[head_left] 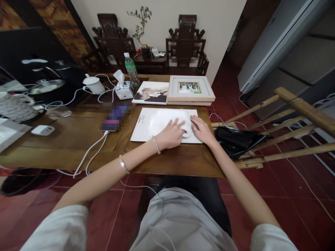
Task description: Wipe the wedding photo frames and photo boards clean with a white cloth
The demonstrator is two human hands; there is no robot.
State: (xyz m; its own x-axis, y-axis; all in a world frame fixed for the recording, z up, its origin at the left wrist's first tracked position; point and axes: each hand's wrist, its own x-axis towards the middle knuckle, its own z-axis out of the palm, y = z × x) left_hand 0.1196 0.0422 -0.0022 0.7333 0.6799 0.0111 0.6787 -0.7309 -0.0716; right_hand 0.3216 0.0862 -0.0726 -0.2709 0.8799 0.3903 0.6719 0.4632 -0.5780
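Note:
A white board (140,130) with small printed text near its left side lies flat on the wooden table. Spread over its middle is a fluffy white cloth (163,118). My left hand (172,134) rests on that cloth with its fingers apart, pressing down on it. At the board's right edge, my right hand (201,129) lies with fingers stretched out, beside the cloth's right end. A ring shows on one of its fingers. Part of the cloth is hidden beneath my left hand.
Behind the board are a photo print (151,93) and stacked frames (209,94). A tissue box (124,90), green-labelled bottle (131,71) and lidded white cup (93,84) stand further left. A charging phone (115,118) lies left of the board. A bamboo rack (300,104) is at right.

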